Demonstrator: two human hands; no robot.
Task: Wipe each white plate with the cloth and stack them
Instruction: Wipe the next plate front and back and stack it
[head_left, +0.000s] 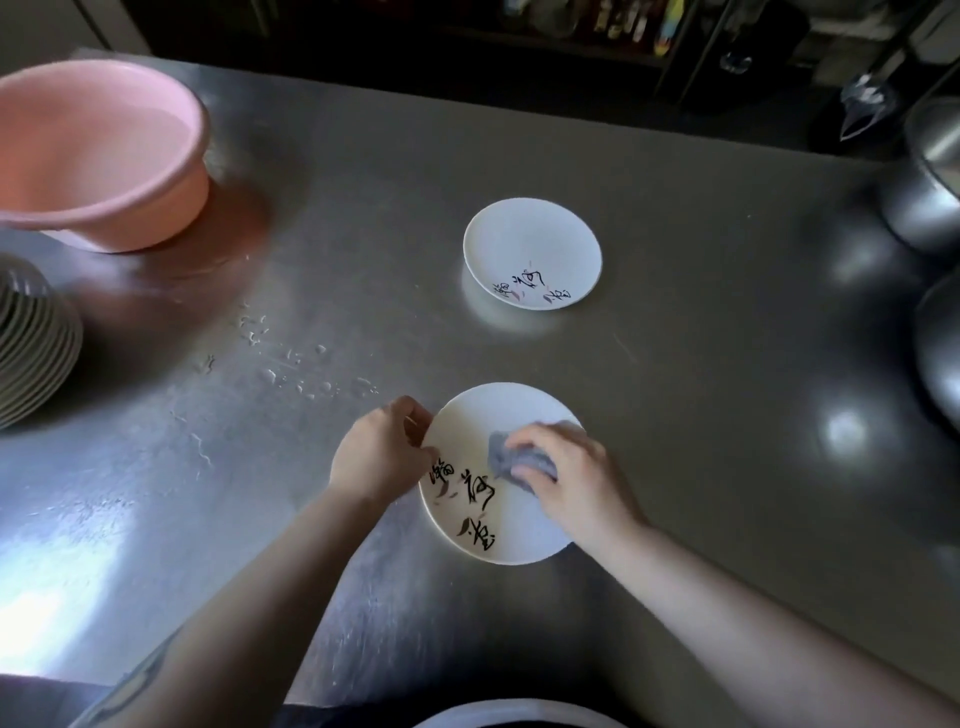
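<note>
A white plate (467, 426) with black brush lettering sits tilted over the steel counter near the front. My left hand (376, 452) pinches its left rim. My right hand (571, 478) holds a small grey cloth (506, 457) against the plate's inner face. A second white plate (524, 239) with the same lettering lies alone farther back on the counter. At the far left edge stands a stack of several white plates (31, 343).
A pink plastic basin (104, 156) sits at the back left. Water drops (291, 364) lie on the steel counter (675, 415) between the basin and the held plate. Metal pots (930, 208) crowd the right edge. A white rim (519, 714) shows at the bottom.
</note>
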